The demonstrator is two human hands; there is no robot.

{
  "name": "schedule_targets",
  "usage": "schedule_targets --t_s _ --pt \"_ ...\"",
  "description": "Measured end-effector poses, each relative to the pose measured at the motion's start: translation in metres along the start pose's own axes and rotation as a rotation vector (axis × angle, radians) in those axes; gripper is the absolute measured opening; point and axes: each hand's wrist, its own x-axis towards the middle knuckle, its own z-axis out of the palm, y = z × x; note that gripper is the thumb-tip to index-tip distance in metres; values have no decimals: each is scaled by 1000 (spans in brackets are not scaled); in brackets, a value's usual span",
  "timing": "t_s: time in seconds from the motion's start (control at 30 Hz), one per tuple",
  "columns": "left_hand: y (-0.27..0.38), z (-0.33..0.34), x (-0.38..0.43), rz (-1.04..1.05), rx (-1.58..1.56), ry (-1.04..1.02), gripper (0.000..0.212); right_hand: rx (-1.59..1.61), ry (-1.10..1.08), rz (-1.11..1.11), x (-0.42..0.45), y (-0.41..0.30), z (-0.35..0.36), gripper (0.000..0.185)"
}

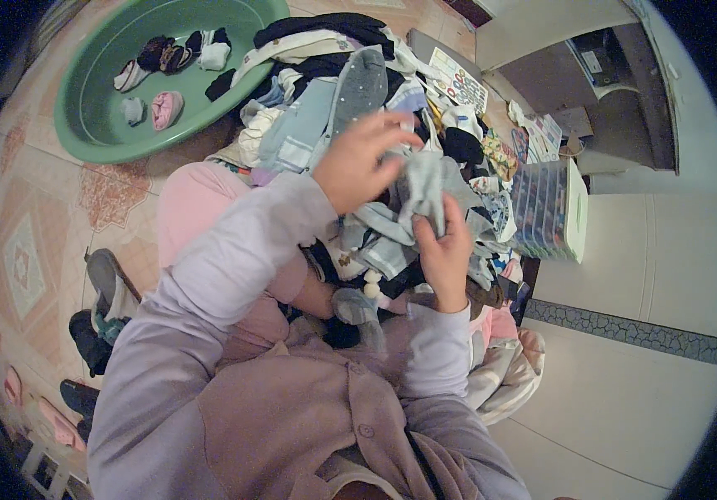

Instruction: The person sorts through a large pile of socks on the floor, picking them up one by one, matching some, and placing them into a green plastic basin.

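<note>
A light grey knitted garment (426, 181), perhaps a sock, is pinched between the thumb and fingers of my right hand (446, 250). My left hand (368, 159) is beside its upper end, blurred, with the fingers apart; whether they touch the cloth is unclear. Under and around both hands lies a large heap of mixed clothes, with a light blue denim piece (296, 128) and a dark grey piece with white dots (361, 87). A grey sheer sock (358, 309) lies near my lap.
A green plastic tub (77, 134) at the upper left holds several rolled socks, among them a pink bundle (166, 110). A clear plastic container with a pale lid (546, 209) stands right of the heap. Shoes and slippers (111, 294) are on the tiled floor at left.
</note>
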Motion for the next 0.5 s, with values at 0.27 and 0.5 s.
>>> schedule_targets --t_s 0.27,0.5 --pt "-39 -10 -1 -301 391 38 54 -344 -381 -224 50 -22 4 37" --pt "-48 3 -10 -149 88 -647 44 205 58 160 147 18 28 63"
